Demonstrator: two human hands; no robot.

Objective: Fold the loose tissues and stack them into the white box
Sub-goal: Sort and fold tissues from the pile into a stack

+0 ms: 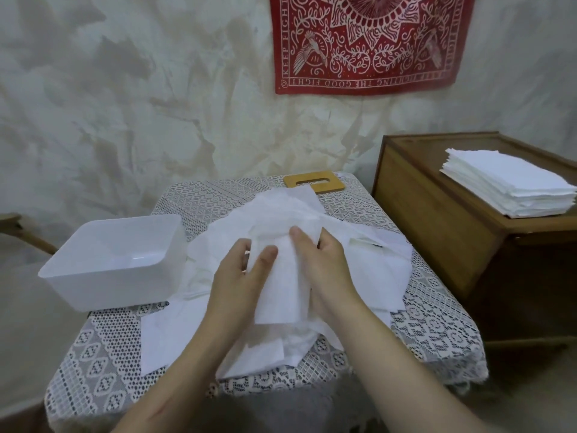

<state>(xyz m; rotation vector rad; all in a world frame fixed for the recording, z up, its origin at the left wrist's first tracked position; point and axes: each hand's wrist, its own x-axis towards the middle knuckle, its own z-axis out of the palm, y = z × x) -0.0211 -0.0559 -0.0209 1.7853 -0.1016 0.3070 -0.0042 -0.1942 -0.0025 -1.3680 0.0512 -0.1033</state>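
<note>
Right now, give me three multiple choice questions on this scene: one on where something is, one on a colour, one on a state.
1. Where does the neat stack of tissues lie?
A. In the white box
B. On the wooden cabinet
C. On the floor

2. What colour is the wall cloth?
A. Blue
B. Green
C. Red

3. What state is the white box in?
A. Empty
B. Full of tissues
C. Closed by a lid

Answers:
1. B, the stack sits on the cabinet's top at the right.
2. C, it is red with pale patterning.
3. A, its bare inside shows, while the left hand and right hand hold a folded tissue over the loose pile.
</note>
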